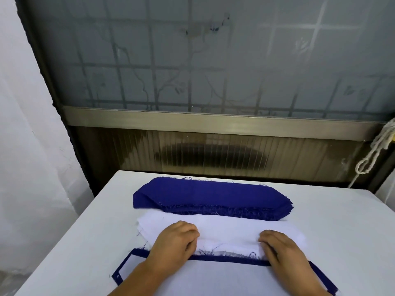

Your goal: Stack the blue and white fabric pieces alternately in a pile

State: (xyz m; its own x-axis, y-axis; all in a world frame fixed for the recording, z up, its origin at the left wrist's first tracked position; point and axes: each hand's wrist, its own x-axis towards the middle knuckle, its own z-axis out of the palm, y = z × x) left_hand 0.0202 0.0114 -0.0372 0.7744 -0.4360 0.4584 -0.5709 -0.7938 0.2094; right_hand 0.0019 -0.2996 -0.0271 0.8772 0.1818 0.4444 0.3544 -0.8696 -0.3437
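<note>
Both hands, left hand (173, 242) and right hand (277, 246), pinch a white piece (226, 229) at lower centre; next, it likely goes onto the pile (213, 276).

Two bare forearms entering from the bottom edge, no sleeves, no watch or bands visible. Left hand (177, 240) and right hand (277, 246) ungloved, ringless as far as visible, with short nails.
</note>
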